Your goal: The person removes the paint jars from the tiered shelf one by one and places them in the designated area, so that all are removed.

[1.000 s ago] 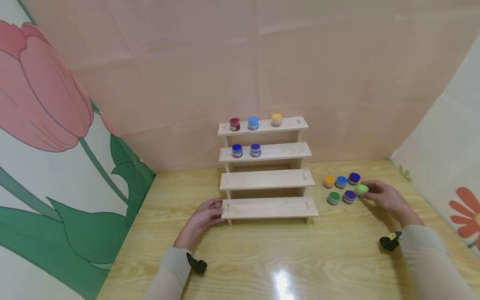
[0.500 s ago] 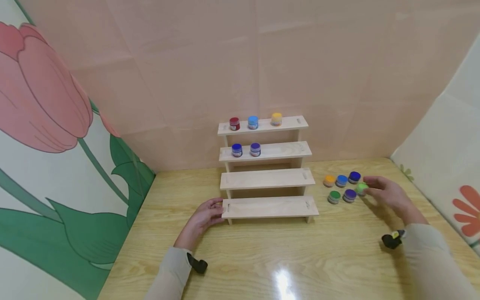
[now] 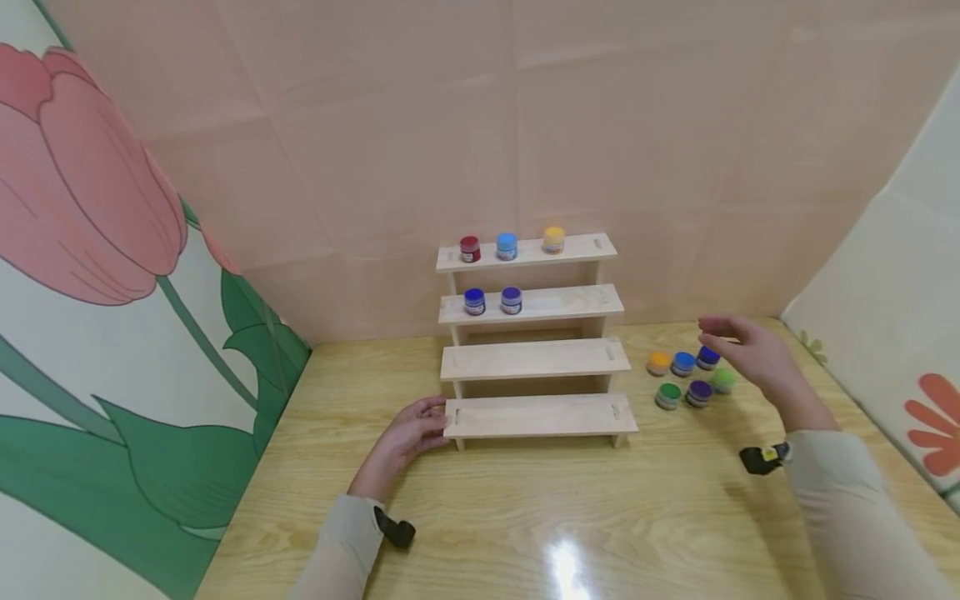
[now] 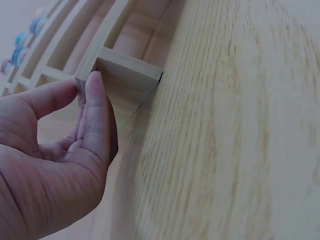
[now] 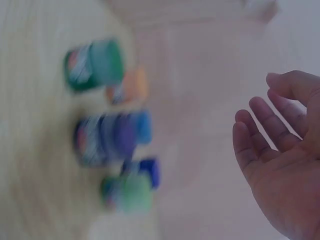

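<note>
A wooden tiered shelf (image 3: pixel 536 358) stands on the table. My left hand (image 3: pixel 411 433) pinches the left end of its lowest board between thumb and fingers, seen close in the left wrist view. My right hand (image 3: pixel 750 354) hovers above the small paint jars at the right, with nothing in it and its fingers spread loosely. Below it are a light green jar (image 3: pixel 723 381), a dark blue jar (image 3: pixel 707 359) and a purple jar (image 3: pixel 699 394). A green jar (image 3: pixel 667 396), an orange jar (image 3: pixel 658 363) and a blue jar (image 3: pixel 682 364) stand just left of those.
The shelf's top board carries a red jar (image 3: pixel 470 248), a light blue jar (image 3: pixel 507 247) and a yellow jar (image 3: pixel 553 240). On the second board stand a blue jar (image 3: pixel 475 302) and a purple jar (image 3: pixel 512 301). Printed fabric walls enclose the wooden table (image 3: pixel 480 517).
My right hand has let go of the light green jar and moved up and slightly left over the group. The jar stands on the table. My left hand stays on the shelf.
</note>
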The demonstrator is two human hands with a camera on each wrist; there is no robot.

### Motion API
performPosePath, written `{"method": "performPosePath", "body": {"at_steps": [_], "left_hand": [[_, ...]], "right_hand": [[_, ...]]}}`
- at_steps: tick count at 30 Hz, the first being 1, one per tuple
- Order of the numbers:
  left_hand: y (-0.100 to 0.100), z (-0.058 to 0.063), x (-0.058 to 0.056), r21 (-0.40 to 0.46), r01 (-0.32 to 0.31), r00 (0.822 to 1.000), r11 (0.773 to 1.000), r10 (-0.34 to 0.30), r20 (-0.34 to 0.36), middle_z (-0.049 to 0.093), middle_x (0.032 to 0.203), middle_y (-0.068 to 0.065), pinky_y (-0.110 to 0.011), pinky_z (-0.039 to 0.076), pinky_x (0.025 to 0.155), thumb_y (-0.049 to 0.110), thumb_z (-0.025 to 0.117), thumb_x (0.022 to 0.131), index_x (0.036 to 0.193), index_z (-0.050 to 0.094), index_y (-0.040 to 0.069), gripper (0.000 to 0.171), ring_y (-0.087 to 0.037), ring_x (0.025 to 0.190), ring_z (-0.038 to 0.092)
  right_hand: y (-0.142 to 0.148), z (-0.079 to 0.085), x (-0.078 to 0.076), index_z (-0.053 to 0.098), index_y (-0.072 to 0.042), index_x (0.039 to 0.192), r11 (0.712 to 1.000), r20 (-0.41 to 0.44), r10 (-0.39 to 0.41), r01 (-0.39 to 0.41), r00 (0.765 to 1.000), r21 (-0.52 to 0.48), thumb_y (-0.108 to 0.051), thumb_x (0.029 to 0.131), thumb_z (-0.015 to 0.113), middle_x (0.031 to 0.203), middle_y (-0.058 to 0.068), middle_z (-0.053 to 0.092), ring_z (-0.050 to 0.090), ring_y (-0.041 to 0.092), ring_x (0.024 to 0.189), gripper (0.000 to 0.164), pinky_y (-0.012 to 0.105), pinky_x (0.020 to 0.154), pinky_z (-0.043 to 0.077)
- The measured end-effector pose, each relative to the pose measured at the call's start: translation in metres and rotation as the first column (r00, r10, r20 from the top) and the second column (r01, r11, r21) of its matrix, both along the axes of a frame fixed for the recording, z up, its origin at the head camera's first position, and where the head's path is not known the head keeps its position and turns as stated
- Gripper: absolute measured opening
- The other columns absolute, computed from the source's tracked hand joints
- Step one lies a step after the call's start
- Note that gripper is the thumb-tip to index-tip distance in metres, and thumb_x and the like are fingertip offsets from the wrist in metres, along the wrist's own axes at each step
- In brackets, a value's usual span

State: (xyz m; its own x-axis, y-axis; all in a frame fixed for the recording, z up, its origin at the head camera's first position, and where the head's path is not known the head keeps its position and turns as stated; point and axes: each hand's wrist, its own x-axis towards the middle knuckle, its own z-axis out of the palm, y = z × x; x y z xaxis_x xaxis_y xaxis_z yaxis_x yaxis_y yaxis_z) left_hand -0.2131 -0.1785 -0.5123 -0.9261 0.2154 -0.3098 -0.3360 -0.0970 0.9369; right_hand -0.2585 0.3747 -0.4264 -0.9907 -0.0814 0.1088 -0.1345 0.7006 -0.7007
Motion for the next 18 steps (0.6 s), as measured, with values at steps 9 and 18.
{"method": "performPosePath", "body": {"at_steps": [9,18], "left_hand": [[0.001,-0.002,0.001,-0.004,-0.004,1.0,1.0,0.004,-0.011,0.058,0.103,-0.007,-0.026,0.061,0.072,-0.005,0.059,0.096,0.148,0.039,-0.007,0.055,-0.016,0.083,0.065],[-0.001,0.0,0.0,0.002,0.01,1.0,1.0,-0.01,-0.007,0.058,0.105,-0.008,-0.026,0.061,0.073,-0.004,0.059,0.096,0.149,0.038,-0.007,0.057,-0.016,0.084,0.065]], "right_hand": [[-0.052,0.039,0.004,0.052,-0.004,0.143,0.998,-0.043,0.043,-0.045,0.998,-0.038,-0.047,0.103,0.054,0.14,0.023,0.055,0.054,0.043,0.123,0.058,0.027,0.088,0.051],[-0.094,0.057,0.004,0.052,-0.006,0.143,0.994,-0.053,0.025,-0.031,0.998,-0.105,-0.051,0.101,0.055,0.14,0.022,0.055,0.054,0.041,0.125,0.061,0.061,0.103,0.047]]}}
